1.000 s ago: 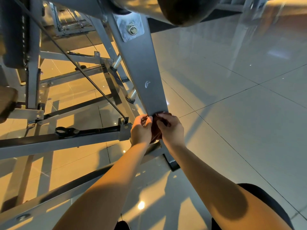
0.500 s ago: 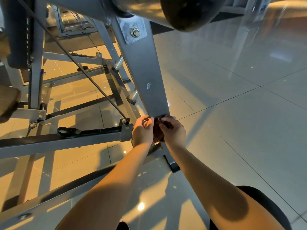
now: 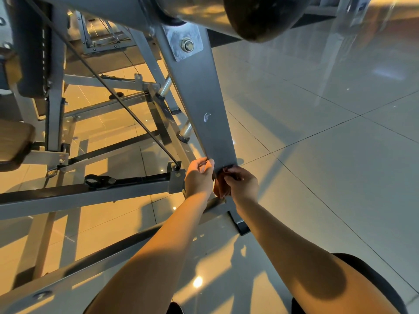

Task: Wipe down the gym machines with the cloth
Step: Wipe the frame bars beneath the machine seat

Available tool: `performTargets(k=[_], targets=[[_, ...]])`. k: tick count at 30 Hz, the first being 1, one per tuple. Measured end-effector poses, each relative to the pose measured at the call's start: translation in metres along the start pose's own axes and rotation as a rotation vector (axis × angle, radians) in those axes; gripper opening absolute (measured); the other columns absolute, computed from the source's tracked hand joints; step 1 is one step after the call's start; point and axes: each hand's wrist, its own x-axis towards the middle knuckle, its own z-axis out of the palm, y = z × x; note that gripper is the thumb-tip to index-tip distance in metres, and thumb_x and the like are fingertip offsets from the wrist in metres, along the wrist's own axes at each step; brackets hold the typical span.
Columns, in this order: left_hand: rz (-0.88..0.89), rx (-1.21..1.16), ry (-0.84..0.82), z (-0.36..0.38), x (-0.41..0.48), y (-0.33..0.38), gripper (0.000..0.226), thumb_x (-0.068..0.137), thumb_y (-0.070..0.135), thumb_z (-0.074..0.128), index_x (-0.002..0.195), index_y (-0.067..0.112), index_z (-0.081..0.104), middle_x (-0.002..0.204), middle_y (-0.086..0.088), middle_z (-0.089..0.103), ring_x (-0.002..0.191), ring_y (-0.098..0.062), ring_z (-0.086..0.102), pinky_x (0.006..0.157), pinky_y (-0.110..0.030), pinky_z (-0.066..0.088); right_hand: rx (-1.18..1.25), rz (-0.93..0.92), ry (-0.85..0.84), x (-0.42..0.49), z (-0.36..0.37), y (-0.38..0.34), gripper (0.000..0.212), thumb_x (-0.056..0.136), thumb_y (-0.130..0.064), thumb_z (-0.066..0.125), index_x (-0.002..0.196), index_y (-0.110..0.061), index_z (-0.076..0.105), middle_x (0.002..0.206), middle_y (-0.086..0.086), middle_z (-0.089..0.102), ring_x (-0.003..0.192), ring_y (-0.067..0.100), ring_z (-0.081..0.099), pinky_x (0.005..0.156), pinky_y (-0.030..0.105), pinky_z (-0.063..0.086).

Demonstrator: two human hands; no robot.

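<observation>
Head view, looking down. We have both hands low on the machine's grey upright (image 3: 204,105), just below frame centre.

Left hand (image 3: 199,179): fingers curled close together round the upright's 9 o'clock edge, thumb beside them on the near face.

Right hand (image 3: 243,184): at 3 o'clock of the left hand, fingers bent and closed together, pinching the cloth (image 3: 220,188) against the upright's near face.

Cloth: dark reddish-brown and bunched, showing only in the gap between our two hands. It possibly runs under the left palm too, but the view there is blocked.

Bolt (image 3: 187,46): on a plate high on the upright, at 12 o'clock of the hands.

Black cable (image 3: 113,96): runs diagonally at 10 o'clock.

Glossy tiled floor (image 3: 328,166): at 3 o'clock.
</observation>
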Motion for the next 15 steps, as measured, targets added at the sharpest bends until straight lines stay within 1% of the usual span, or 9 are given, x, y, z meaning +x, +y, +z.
performTargets(k=[1, 2, 4, 6, 8, 10, 13, 14, 15], targets=[[0.002, 0.005, -0.005, -0.001, 0.001, -0.001, 0.014, 0.099, 0.043, 0.059, 0.11, 0.034, 0.056, 0.111, 0.001, 0.068, 0.105, -0.018, 0.065, 0.097, -0.04, 0.054, 0.027, 0.041, 0.0, -0.001, 0.001, -0.002, 0.028, 0.088, -0.006, 0.074, 0.082, -0.034, 0.072, 0.097, -0.011, 0.071, 0.101, 0.022, 0.068, 0.086, 0.044, 0.061], [0.011, 0.008, -0.007, -0.001, 0.002, -0.001, 0.014, 0.099, 0.042, 0.059, 0.11, 0.034, 0.056, 0.112, 0.001, 0.068, 0.105, -0.018, 0.064, 0.096, -0.039, 0.054, 0.018, 0.016, -0.009, -0.001, 0.002, -0.007, 0.027, 0.089, -0.008, 0.073, 0.083, -0.035, 0.072, 0.098, -0.01, 0.071, 0.101, 0.022, 0.068, 0.086, 0.044, 0.061], [0.036, -0.001, -0.021, -0.001, 0.003, 0.0, 0.016, 0.101, 0.041, 0.058, 0.112, 0.031, 0.057, 0.108, 0.001, 0.067, 0.099, -0.018, 0.063, 0.084, -0.03, 0.054, -0.035, -0.145, -0.048, 0.0, 0.005, -0.018, 0.021, 0.092, -0.015, 0.071, 0.091, -0.035, 0.074, 0.104, -0.008, 0.073, 0.1, 0.015, 0.068, 0.09, 0.035, 0.058], [0.036, -0.024, -0.035, -0.001, 0.001, 0.002, 0.018, 0.102, 0.042, 0.056, 0.114, 0.028, 0.058, 0.104, 0.001, 0.065, 0.095, -0.017, 0.062, 0.075, -0.025, 0.05, -0.068, -0.304, -0.079, -0.002, 0.006, -0.028, 0.025, 0.093, -0.015, 0.07, 0.095, -0.04, 0.074, 0.108, -0.011, 0.072, 0.101, 0.011, 0.067, 0.092, 0.032, 0.056], [0.033, 0.009, -0.022, -0.001, 0.001, 0.002, 0.021, 0.1, 0.045, 0.057, 0.113, 0.03, 0.059, 0.11, 0.0, 0.064, 0.102, -0.019, 0.061, 0.083, -0.029, 0.047, -0.059, -0.341, -0.068, -0.001, 0.006, -0.024, 0.035, 0.092, -0.013, 0.071, 0.086, -0.048, 0.07, 0.103, -0.02, 0.069, 0.102, 0.011, 0.067, 0.091, 0.036, 0.057], [0.01, 0.01, -0.022, -0.003, -0.001, 0.004, 0.019, 0.099, 0.046, 0.058, 0.111, 0.031, 0.058, 0.111, 0.003, 0.065, 0.106, -0.017, 0.061, 0.088, -0.032, 0.047, -0.037, -0.252, -0.052, -0.001, 0.005, -0.014, 0.04, 0.091, -0.008, 0.071, 0.082, -0.046, 0.069, 0.1, -0.02, 0.068, 0.099, 0.011, 0.067, 0.092, 0.038, 0.057], [-0.028, -0.034, -0.039, -0.004, -0.004, 0.005, 0.013, 0.098, 0.046, 0.06, 0.106, 0.036, 0.056, 0.109, 0.009, 0.067, 0.109, -0.016, 0.064, 0.1, -0.04, 0.052, -0.03, -0.01, 0.023, -0.004, 0.003, -0.002, 0.033, 0.089, -0.002, 0.068, 0.084, -0.034, 0.073, 0.1, -0.011, 0.071, 0.097, 0.016, 0.067, 0.09, 0.043, 0.058], [-0.038, -0.042, -0.045, -0.004, -0.004, 0.005, 0.012, 0.098, 0.045, 0.06, 0.105, 0.037, 0.055, 0.108, 0.011, 0.066, 0.11, -0.016, 0.064, 0.102, -0.042, 0.052, -0.018, 0.036, 0.035, -0.004, 0.003, -0.003, 0.029, 0.09, -0.003, 0.067, 0.088, -0.031, 0.073, 0.101, -0.009, 0.07, 0.097, 0.019, 0.067, 0.085, 0.041, 0.06], [-0.039, -0.042, -0.047, -0.004, -0.004, 0.006, 0.011, 0.098, 0.045, 0.06, 0.105, 0.038, 0.055, 0.107, 0.012, 0.065, 0.11, -0.016, 0.064, 0.102, -0.043, 0.052, -0.01, 0.038, 0.034, -0.005, 0.003, -0.006, 0.026, 0.092, -0.004, 0.066, 0.091, -0.029, 0.073, 0.1, -0.008, 0.069, 0.096, 0.019, 0.067, 0.076, 0.035, 0.062]])
